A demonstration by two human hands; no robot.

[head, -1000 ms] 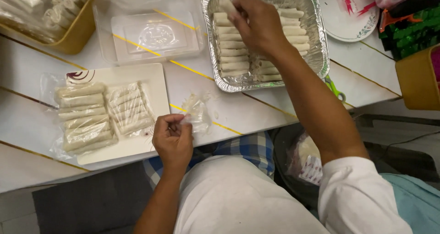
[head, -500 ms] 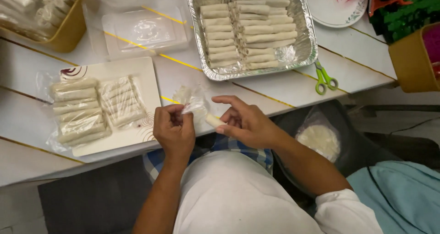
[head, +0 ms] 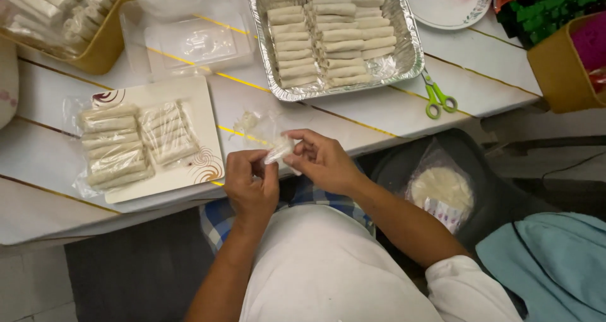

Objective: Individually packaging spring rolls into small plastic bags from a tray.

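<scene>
the left hand (head: 251,183) pinches the mouth of a small clear plastic bag (head: 268,136) at the table edge, and the right hand (head: 322,161) grips a pale spring roll (head: 282,150), its end going into that bag. both hands are closed on what they hold, right up against each other. out to the left, on the square white plate (head: 208,117), two bagged bundles of rolls lie side by side, so that much looks done. further up, the foil tray (head: 404,57) holds two rows of loose rolls, plenty left by my reckoning. green scissors (head: 437,99) lie just beside the tray. against half a second back: the right hand was apart from the left with the roll out in the open; now the hands meet and the roll is at the bag's mouth.
</scene>
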